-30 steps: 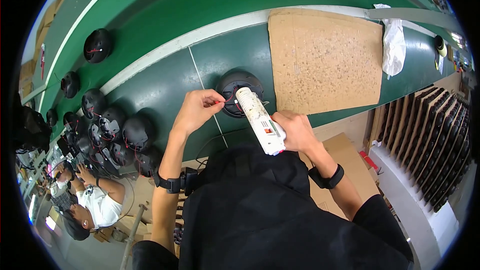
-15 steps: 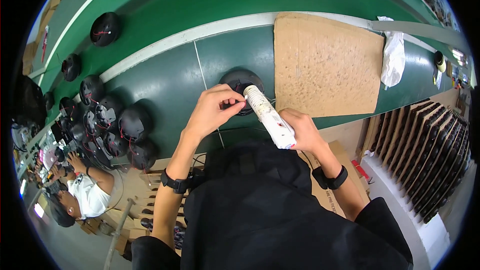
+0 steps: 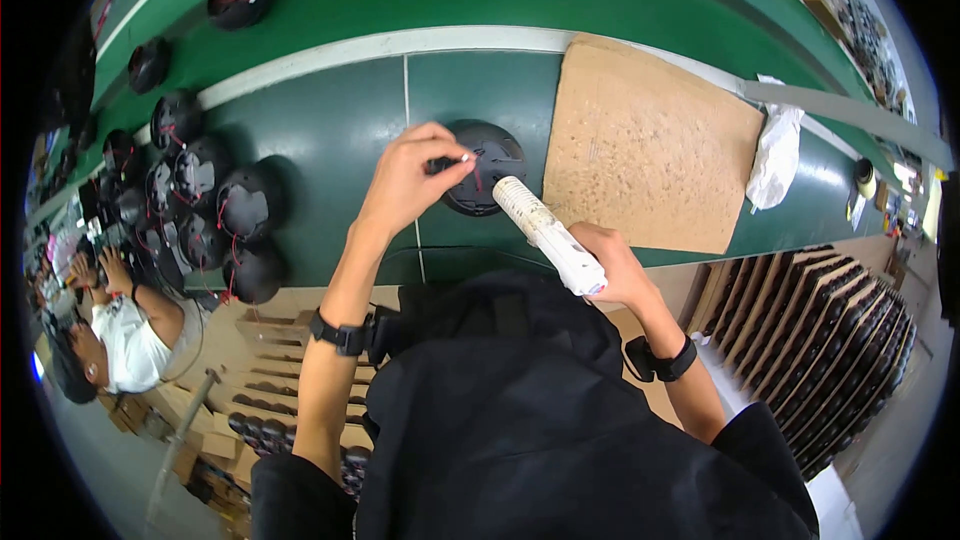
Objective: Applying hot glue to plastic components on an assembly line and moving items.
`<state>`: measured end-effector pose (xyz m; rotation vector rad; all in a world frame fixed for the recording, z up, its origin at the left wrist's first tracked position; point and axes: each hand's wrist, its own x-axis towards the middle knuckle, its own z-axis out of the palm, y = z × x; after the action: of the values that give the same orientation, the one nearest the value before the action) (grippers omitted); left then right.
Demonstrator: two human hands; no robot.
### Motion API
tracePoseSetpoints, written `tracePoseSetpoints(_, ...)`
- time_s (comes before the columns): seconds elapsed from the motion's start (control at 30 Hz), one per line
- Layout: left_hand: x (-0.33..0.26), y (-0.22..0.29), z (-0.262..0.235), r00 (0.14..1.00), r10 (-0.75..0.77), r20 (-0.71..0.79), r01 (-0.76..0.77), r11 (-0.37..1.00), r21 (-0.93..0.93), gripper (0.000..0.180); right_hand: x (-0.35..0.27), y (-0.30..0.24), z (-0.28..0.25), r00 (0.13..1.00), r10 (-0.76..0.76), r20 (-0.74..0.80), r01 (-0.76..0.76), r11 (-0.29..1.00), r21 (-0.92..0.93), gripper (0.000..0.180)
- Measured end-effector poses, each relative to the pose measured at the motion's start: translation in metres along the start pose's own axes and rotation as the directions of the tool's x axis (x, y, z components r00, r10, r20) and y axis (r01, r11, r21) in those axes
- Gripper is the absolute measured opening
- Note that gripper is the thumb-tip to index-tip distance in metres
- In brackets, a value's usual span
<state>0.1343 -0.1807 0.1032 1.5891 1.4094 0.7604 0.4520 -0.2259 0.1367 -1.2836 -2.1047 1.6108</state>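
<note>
In front of me a round black plastic shell, with ribs and a red wire inside, lies on the green table. My left hand is closed in a pinch over its left side. A tiny white piece, perhaps the connector of the red wire, shows at the fingertips. My right hand is wrapped round a white hot glue gun with a ridged, stained barrel. Its front end points up and left, over the lower right edge of the shell.
Right of the shell lies a spotted cardboard sheet, with a white plastic bag beyond it. Several black shells with red wires crowd the left. A co-worker sits far left. Racks of black parts stand at right.
My left hand has risen a little away from the glue gun, and more of the shell shows. The glue gun's front end has drawn slightly back. The whole view has shifted.
</note>
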Motion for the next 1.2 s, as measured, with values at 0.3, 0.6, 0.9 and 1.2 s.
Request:
tracePoseSetpoints(0.3,0.014,-0.005,0.031,0.98,-0.198,-0.007,0.191,0.951,-0.242,0.012,0.014,-0.019,-0.002,0.989,0.043,0.139,-0.033,0.996,-0.077,0.036)
tracePoseSetpoints(0.6,0.012,-0.007,0.028,0.976,-0.214,-0.029,0.201,0.948,-0.248,0.012,0.023,-0.036,-0.003,0.995,0.025,0.095,-0.015,0.994,-0.11,0.033)
tracePoseSetpoints(0.9,-0.006,-0.012,0.002,0.961,-0.258,0.099,0.276,0.918,-0.285,0.012,0.021,-0.035,-0.008,0.993,0.041,0.112,-0.019,0.982,-0.189,0.032)
tracePoseSetpoints(1.2,-0.041,-0.018,-0.031,0.89,-0.19,0.414,0.324,0.903,-0.282,0.012,0.022,-0.032,-0.011,0.992,0.076,0.097,-0.055,0.978,-0.199,0.035)
